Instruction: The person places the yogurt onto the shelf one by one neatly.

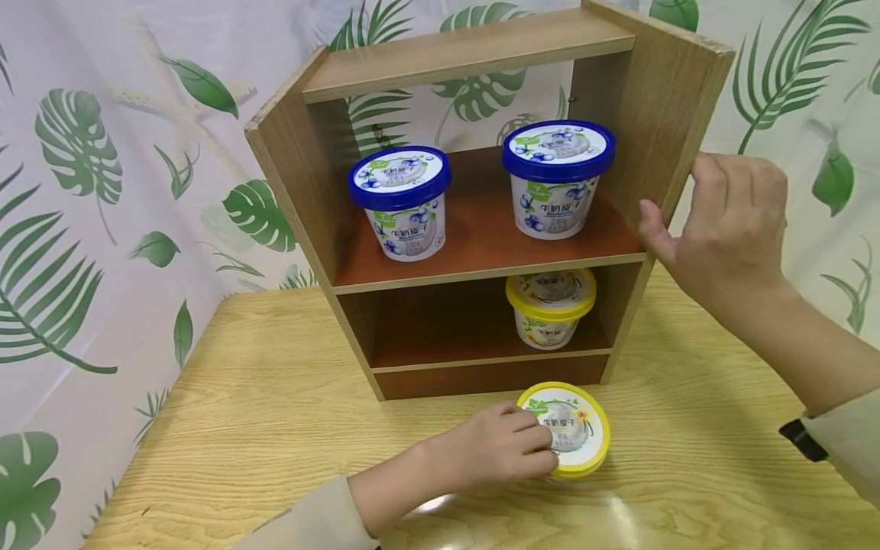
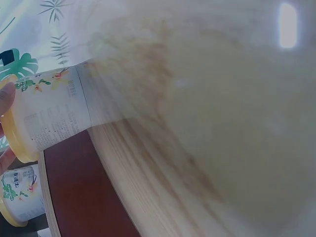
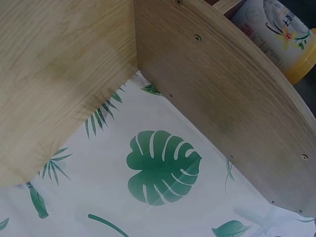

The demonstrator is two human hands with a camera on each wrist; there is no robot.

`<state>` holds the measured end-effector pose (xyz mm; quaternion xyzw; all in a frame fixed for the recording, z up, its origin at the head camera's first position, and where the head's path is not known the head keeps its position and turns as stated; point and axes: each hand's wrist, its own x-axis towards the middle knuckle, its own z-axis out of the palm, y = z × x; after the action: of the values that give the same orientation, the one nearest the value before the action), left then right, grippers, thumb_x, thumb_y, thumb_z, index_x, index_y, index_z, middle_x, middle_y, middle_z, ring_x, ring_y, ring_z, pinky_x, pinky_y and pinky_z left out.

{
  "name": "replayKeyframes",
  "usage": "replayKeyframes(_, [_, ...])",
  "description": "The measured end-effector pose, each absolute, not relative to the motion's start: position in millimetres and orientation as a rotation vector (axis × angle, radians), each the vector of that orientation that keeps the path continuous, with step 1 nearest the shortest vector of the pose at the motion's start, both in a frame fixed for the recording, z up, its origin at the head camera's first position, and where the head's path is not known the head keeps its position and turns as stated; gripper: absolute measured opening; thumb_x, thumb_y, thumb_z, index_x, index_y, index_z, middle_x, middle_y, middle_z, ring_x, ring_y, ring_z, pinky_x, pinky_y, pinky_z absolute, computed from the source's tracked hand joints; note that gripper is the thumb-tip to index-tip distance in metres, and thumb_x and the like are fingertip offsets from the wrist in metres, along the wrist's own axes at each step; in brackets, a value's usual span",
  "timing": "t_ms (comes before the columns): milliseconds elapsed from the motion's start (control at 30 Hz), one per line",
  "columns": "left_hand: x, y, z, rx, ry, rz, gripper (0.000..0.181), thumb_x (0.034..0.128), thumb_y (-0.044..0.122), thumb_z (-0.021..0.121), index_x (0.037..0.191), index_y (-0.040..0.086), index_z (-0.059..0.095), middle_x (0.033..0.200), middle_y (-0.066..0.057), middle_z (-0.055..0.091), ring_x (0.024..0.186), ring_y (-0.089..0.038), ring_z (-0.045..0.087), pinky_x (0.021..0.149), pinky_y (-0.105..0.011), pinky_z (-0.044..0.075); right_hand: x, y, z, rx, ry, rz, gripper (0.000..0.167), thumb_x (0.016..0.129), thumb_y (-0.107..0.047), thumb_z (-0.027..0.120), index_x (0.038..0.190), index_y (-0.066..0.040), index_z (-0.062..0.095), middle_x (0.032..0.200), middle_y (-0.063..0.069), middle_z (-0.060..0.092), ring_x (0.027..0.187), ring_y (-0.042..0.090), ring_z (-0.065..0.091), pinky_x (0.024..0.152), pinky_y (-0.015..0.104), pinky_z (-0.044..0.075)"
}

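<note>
My left hand (image 1: 505,447) grips the lid edge of a yellow-lidded tub (image 1: 577,431) in front of the wooden shelf (image 1: 474,279). In the left wrist view, that tub (image 2: 54,111) shows printed sides, and the fingers (image 2: 6,98) lie on its lid. At the right, my right hand (image 1: 736,221) holds the shelf's side panel, with the thumb at its front edge. A second yellow-lidded tub (image 1: 551,302) stands on the lower level, toward the right. The right wrist view shows the panel's outer face (image 3: 222,98) but hardly any of the hand.
Two blue-lidded tubs, one on the left (image 1: 406,210) and one on the right (image 1: 557,183), stand on the upper level. The shelf rests on a wood-grain table (image 1: 241,428). Leaf-patterned white sheeting (image 1: 137,176) surrounds it behind and at the sides.
</note>
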<state>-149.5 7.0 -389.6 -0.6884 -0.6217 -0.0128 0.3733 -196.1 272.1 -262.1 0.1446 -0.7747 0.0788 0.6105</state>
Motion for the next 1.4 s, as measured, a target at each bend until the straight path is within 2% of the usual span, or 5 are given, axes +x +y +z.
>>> replayKeyframes(267, [-149, 0, -387, -1.712, -1.574, -0.067, 0.016, 0.0959, 0.025, 0.052, 0.082, 0.023, 0.060, 0.083, 0.012, 0.059, 0.074, -0.004, 0.054, 0.069, -0.016, 0.047, -196, 273, -262, 0.333, -1.794, 0.173, 0.050, 0.089, -0.032, 0.048, 0.105, 0.015, 0.048, 0.091, 0.034, 0.050, 0.086, 0.050, 0.045, 0.079, 0.059, 0.032])
replayKeyframes(400, [-151, -6, -393, -1.723, -1.603, -0.087, 0.014, 0.0958, 0.021, 0.052, 0.085, 0.023, 0.061, 0.087, 0.011, 0.060, 0.078, -0.005, 0.056, 0.072, -0.018, 0.048, -196, 273, -262, 0.332, -1.807, 0.175, 0.050, 0.089, -0.032, 0.048, 0.106, 0.014, 0.048, 0.092, 0.033, 0.050, 0.086, 0.050, 0.044, 0.079, 0.059, 0.032])
replayKeyframes(567, [-152, -14, -399, -1.746, -1.657, -0.124, 0.009, 0.0938, 0.027, 0.057, 0.091, 0.021, 0.063, 0.092, 0.009, 0.062, 0.083, -0.005, 0.059, 0.077, -0.020, 0.050, -197, 271, -264, 0.325, -1.770, 0.200, 0.047, 0.088, -0.030, 0.049, 0.104, 0.014, 0.047, 0.091, 0.033, 0.049, 0.085, 0.050, 0.044, 0.079, 0.060, 0.032])
replayKeyframes(933, [-156, -22, -396, -1.739, -1.624, -0.127, 0.010, 0.0942, 0.024, 0.056, 0.087, 0.019, 0.062, 0.076, 0.008, 0.052, 0.070, -0.005, 0.052, 0.068, -0.014, 0.048, -198, 267, -264, 0.323, -1.719, 0.215, 0.046, 0.085, -0.028, 0.051, 0.102, 0.014, 0.047, 0.089, 0.033, 0.049, 0.083, 0.051, 0.043, 0.079, 0.060, 0.031])
replayKeyframes(1400, [-160, -32, -397, -1.715, -1.622, -0.121, 0.012, 0.0911, 0.031, 0.060, 0.087, 0.020, 0.063, 0.077, 0.008, 0.054, 0.071, -0.005, 0.054, 0.071, -0.013, 0.048, -198, 267, -264, 0.324, -1.732, 0.214, 0.045, 0.086, -0.029, 0.051, 0.101, 0.014, 0.047, 0.089, 0.034, 0.049, 0.083, 0.051, 0.043, 0.078, 0.060, 0.031])
